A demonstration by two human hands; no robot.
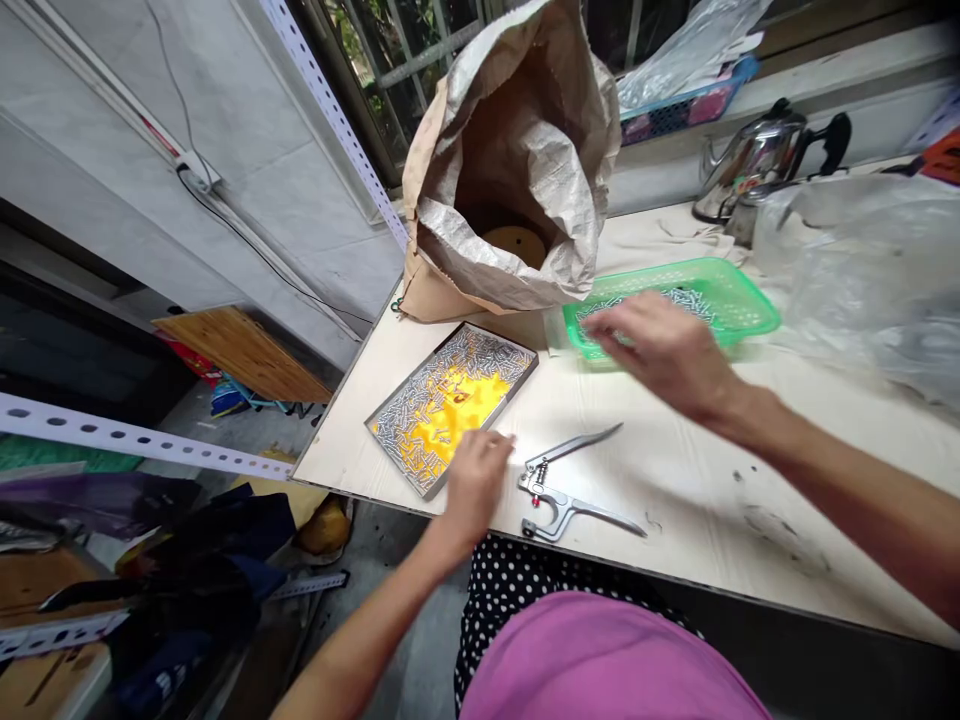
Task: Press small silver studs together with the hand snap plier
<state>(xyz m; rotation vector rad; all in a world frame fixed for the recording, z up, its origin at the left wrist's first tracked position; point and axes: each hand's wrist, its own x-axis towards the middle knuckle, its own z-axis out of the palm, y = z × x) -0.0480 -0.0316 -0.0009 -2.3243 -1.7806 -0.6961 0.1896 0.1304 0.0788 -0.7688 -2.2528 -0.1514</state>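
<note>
My left hand [476, 482] is closed in a pinch at the near right corner of a shallow tray [501, 408]; what its fingers hold is too small to make out. Small silvery metal pins [409, 420] cover much of the tray around a bare yellow patch. My right hand [660, 350] hangs over the front of a green plastic basket [750, 300], slightly blurred, with thumb and fingers drawn together; anything between them is hidden. More silvery pins [694, 300] lie in the basket. Between my hands, hand pliers [559, 495] with a spring rest on the table, handles spread.
A large open paper sack [442, 285] stands behind the tray, with a round tan disc [516, 245] inside. A metal kettle [757, 155] and clear plastic bags [862, 270] are at the back right. The table's [705, 510] front edge runs before my lap.
</note>
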